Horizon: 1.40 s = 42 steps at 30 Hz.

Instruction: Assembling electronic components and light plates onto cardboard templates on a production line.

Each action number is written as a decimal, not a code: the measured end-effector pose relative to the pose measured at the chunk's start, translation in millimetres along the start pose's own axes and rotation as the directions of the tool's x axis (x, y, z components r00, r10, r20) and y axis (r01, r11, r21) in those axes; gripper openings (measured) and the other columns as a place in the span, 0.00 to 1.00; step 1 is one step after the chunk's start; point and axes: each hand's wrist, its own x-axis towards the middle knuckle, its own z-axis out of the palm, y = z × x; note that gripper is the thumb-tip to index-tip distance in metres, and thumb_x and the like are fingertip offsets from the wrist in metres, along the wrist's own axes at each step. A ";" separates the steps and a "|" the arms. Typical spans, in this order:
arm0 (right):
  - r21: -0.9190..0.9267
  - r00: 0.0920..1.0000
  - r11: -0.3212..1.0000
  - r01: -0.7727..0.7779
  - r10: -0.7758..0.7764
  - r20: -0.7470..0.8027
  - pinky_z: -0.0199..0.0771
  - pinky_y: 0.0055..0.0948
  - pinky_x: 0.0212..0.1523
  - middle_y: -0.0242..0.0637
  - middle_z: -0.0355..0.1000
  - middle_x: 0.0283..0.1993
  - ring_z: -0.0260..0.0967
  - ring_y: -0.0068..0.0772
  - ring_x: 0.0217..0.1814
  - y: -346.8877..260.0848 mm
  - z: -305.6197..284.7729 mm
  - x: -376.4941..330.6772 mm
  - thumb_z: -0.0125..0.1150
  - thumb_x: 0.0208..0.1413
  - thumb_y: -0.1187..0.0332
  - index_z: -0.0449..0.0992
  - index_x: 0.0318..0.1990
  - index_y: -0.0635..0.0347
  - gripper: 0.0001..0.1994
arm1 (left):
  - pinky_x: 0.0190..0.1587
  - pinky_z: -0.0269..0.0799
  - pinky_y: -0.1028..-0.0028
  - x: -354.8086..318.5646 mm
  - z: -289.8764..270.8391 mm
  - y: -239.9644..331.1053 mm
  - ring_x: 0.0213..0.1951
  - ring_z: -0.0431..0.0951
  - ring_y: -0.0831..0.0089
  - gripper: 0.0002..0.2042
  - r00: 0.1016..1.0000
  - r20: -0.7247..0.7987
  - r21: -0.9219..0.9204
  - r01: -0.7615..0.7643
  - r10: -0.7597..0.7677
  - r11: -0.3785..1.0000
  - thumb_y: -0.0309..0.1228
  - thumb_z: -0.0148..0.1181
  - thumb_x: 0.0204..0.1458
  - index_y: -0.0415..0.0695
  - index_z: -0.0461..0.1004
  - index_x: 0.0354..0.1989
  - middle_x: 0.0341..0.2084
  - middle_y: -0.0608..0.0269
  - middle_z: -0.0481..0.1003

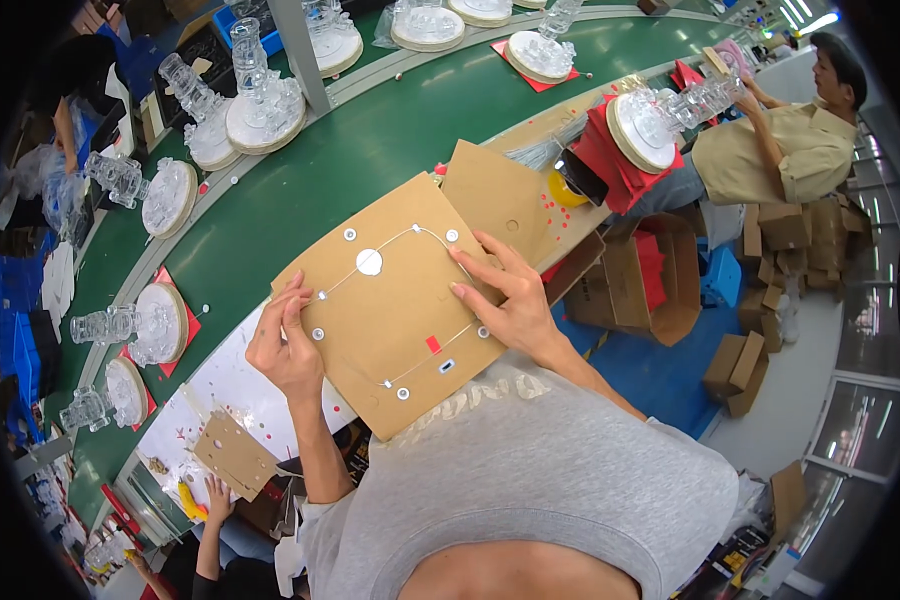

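A brown square board (395, 310) is tilted up in front of my chest, with several small round white pieces near its edges. Thin white wire (410, 231) runs between these across its face, and a red patch (432, 344) lies near the lower edge. A round white spot (369, 262) shows in the upper part. My left hand (290, 350) grips the board's left edge, fingers bent over it. At the right edge, my right hand (515, 300) holds the board, with thumb and fingertips on its face near the wire; whether they pinch the wire, I cannot tell.
Another brown board (490, 195) lies beyond mine, beside a yellow roll (567, 188) and stacked red sheets (610, 165). Clear ornaments on round bases (265, 115) line the green conveyor (370, 140). A co-worker (770, 150) sits at right; another person's hand (219, 497) holds a board (232, 455) at lower left.
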 end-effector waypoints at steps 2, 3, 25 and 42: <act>-0.004 1.000 1.000 -0.003 0.003 0.011 0.74 0.39 0.59 0.57 0.69 0.64 0.73 0.52 0.62 1.8 0.8 2.8 0.71 0.52 0.70 0.80 0.59 0.51 0.24 | 0.47 0.80 0.67 6.0 6.7 -2.0 0.42 0.86 0.63 0.08 0.988 -0.061 -0.137 0.130 -0.140 0.982 0.18 0.53 0.62 0.28 0.80 0.37 0.32 0.51 0.83; -0.013 1.000 1.000 0.008 -0.008 0.016 0.73 0.39 0.59 0.58 0.69 0.64 0.72 0.53 0.61 0.6 2.8 2.1 0.72 0.52 0.70 0.80 0.59 0.49 0.24 | 0.47 0.80 0.67 6.1 8.6 -1.2 0.42 0.86 0.63 0.08 0.990 -0.052 -0.150 0.125 -0.134 0.981 0.18 0.53 0.62 0.28 0.80 0.37 0.32 0.51 0.83; -0.218 0.936 0.931 0.292 -0.325 -0.136 0.84 0.37 0.51 0.49 0.78 0.56 0.79 0.49 0.55 -2.1 -10.3 -19.0 0.71 0.46 0.75 0.84 0.44 0.66 0.15 | 0.69 0.60 0.49 14.0 -1.4 -3.5 0.51 0.81 0.54 0.09 0.997 0.067 -0.039 0.038 -0.035 0.999 0.21 0.49 0.65 0.31 0.74 0.33 0.34 0.53 0.79; -0.113 0.932 0.926 0.360 -0.354 0.073 0.80 0.40 0.59 0.51 0.73 0.62 0.72 0.52 0.65 -2.0 -26.5 -32.1 0.76 0.49 0.68 0.80 0.54 0.67 0.24 | 0.59 0.71 0.58 23.5 1.2 -9.4 0.47 0.82 0.55 0.11 0.983 0.098 -0.218 0.176 -0.158 0.960 0.22 0.51 0.64 0.30 0.78 0.33 0.36 0.53 0.80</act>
